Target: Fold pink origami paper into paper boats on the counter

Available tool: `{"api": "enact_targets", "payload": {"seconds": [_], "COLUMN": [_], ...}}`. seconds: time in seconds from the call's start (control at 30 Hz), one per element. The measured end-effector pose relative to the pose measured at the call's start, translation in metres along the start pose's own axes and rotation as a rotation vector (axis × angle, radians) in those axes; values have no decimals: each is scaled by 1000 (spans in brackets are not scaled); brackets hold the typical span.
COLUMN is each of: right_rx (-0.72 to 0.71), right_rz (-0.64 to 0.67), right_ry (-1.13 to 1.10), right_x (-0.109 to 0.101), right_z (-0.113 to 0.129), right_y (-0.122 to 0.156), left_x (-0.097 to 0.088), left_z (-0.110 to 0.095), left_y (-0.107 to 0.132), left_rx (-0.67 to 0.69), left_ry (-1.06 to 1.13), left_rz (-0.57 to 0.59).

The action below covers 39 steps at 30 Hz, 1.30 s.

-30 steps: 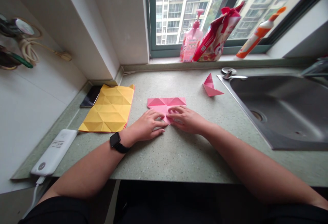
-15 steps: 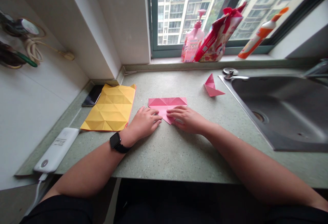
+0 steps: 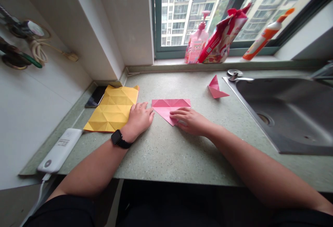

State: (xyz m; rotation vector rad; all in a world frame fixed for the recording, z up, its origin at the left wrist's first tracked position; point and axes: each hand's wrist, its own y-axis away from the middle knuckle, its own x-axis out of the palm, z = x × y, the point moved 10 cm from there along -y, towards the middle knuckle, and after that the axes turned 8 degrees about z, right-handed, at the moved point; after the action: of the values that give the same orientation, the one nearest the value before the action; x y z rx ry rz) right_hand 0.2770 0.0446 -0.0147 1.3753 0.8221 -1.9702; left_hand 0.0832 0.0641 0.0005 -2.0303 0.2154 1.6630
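A pink sheet of origami paper [image 3: 163, 111] lies on the counter, with a creased band along its far edge and a point toward me. My right hand [image 3: 191, 120] rests on its right side, fingers stretched out over the paper and hiding part of it. My left hand [image 3: 139, 119] is just left of the paper, fingers extended and holding nothing. Beside that hand lies a yellow creased sheet [image 3: 110, 109]; the hand overlaps its right edge in view, and I cannot tell whether they touch. A folded pink paper piece [image 3: 216, 89] stands farther back on the right.
A steel sink [image 3: 260, 137] is set into the counter at right. At left are a white power bank [image 3: 61, 149] with a cable and a dark phone [image 3: 95, 97] partly under the yellow sheet. A pump bottle [image 3: 195, 46], red bag [image 3: 222, 38] and orange-white bottle [image 3: 264, 38] line the windowsill.
My left hand has come off the pink paper and moved left toward the yellow sheet. My right hand stays on the pink paper. The view has shifted slightly.
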Motion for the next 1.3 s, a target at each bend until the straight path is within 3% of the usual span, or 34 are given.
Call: {"api": "enact_targets", "payload": {"seconds": [0.2,0.37,0.47,0.6,0.9,1.03,1.3], "right_rx": [-9,-18,-27,-29,-23,-11,19], "right_rz": [1,3,10,15,13,19,50], "right_ry": [12,21,13,8,15,18,-6], "right_x": [1,2,2,2,0,2,6], "right_z": [1,-1,-3,-4,-1,-2,-7], "right_y": [0,0,0,0,-1,-1,0], "left_x": [-5,2,10,12,9,9,5], "left_z": [-6,-57,-75,-78,-81,-73,-38], "left_y": [-5,4,13,15,15,11,3], "left_rx": [35,379,476,465,452,317,28], "left_ry": [37,224,262,252,137,68,-64], "left_rz": [21,188,306,363,369,353,309]}}
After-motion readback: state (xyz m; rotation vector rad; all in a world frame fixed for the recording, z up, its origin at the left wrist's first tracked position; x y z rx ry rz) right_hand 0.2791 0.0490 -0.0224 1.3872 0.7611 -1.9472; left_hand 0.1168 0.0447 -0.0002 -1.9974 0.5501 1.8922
